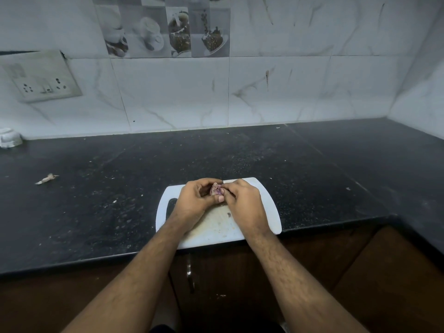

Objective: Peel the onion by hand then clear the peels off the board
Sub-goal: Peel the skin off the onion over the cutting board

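- We see a dark speckled bench (101,188) running along a pale marbled tile wall (276,92) and turning a corner at its far right end.
- On the wall at the left we see a switch and socket plate (42,76), and higher up a band of picture tiles (165,30) showing cups and desserts.
- A white cutting board (269,207) lies at the bench's near edge, roughly midway along it, its handle slot toward the left and its near corner slightly over the edge.
- Our left hand (192,200) is above the far half of the board, fingers curled round the onion (215,189) from the left side.
- Our right hand (242,200) is just beside it, its fingertips pinching at the onion's loose skin; how much it grips we cannot tell.
- The onion is small and purplish, with papery skin showing between the two hands, held above the board's far edge.
- A white object (9,138) sits at the bench's far left edge against the wall.
- A pale scrap of peel (46,179) lies on the bench well to the left of the board.
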